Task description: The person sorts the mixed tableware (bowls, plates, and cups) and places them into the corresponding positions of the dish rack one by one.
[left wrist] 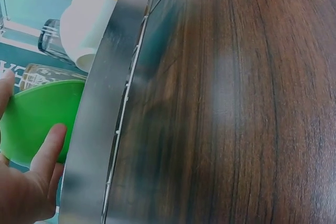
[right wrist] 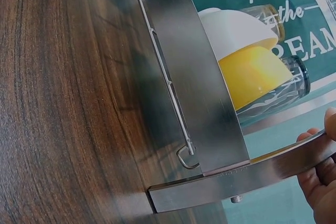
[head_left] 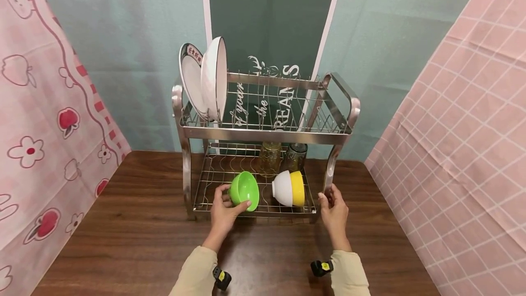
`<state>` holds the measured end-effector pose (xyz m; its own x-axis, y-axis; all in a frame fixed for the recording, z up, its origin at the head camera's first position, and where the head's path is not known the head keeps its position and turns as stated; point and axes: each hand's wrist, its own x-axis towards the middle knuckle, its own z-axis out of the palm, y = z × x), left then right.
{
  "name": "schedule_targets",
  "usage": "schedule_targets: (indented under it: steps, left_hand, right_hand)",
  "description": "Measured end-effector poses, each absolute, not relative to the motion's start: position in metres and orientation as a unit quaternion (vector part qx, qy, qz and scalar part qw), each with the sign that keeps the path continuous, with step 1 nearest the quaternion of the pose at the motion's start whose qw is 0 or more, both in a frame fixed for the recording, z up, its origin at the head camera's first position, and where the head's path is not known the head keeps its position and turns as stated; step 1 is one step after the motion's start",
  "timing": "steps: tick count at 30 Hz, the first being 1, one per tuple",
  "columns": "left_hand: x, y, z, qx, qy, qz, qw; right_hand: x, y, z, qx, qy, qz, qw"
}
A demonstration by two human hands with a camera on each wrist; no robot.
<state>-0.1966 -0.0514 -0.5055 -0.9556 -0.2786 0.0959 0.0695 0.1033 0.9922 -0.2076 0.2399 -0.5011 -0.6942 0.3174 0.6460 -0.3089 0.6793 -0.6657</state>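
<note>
My left hand (head_left: 223,211) grips a green bowl (head_left: 244,191), tilted on its side at the front left of the rack's lower shelf. In the left wrist view the thumb lies along the green bowl (left wrist: 42,119). My right hand (head_left: 334,211) holds the right front leg of the metal dish rack (head_left: 267,135) near its foot; the right wrist view shows fingers around the leg (right wrist: 283,158). Between the hands, a white bowl (head_left: 282,188) and a yellow bowl (head_left: 297,189) lie nested on their sides on the lower shelf.
Behind the bowls stand an amber glass (head_left: 270,159) and a dark glass (head_left: 297,155). On the upper tier, a white plate (head_left: 191,74) and a large white bowl (head_left: 214,79) lean at the left. A wooden table (head_left: 135,223) carries the rack, with curtains around it.
</note>
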Motion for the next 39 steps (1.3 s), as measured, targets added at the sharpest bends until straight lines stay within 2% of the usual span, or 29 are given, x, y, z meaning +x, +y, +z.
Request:
schedule_targets:
  steps: [39]
  left_hand:
    - [-0.204,-0.03,-0.506,0.055,-0.772,-0.615,0.151]
  right_hand:
    - [-0.209,0.24,-0.501,-0.007,-0.837,0.375,0.399]
